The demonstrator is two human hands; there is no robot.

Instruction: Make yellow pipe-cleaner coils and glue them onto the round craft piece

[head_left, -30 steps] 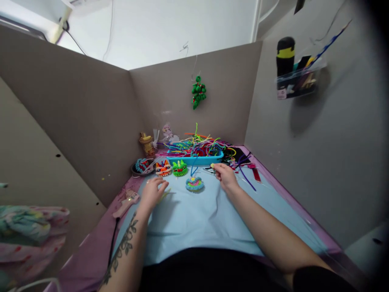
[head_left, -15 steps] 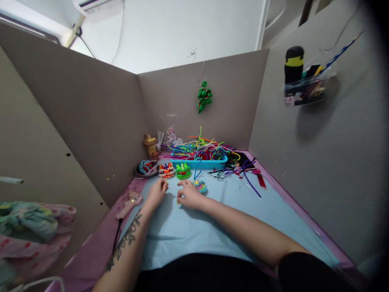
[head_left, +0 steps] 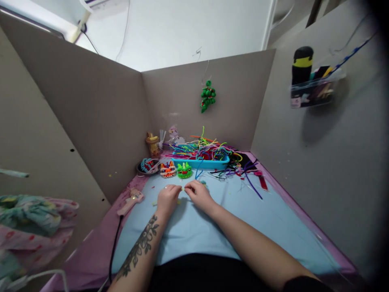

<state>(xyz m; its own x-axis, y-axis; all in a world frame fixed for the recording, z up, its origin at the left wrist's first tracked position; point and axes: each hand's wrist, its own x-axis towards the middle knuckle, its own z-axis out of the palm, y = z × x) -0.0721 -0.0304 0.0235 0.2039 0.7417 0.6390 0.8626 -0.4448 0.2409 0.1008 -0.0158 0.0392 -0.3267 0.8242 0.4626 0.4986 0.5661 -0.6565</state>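
Yellow piece (head_left: 182,189), centred above the blue sheet (head_left: 209,233) and taken as the hub of the clock, with 12 pointing away from the person. The left hand (head_left: 169,198) comes in from 8 o'clock and the right hand (head_left: 199,195) from 4; both are drawn to narrow pinches on the piece, fingertips nearly meeting. Its texture is too small to read. If it matches the fuzzy stems in the blue tray (head_left: 200,164) at 1 o'clock, it should be very light, soft outside and bendable, unlikely to slip but easily crushed or kinked. Best hold, by judgement: fingertips only, at its opposite edges. The green figure (head_left: 184,171) stands at 12 o'clock, the orange figure (head_left: 167,170) near 11; a blue rounded piece (head_left: 204,185) at 3 is partly hidden by the right hand.
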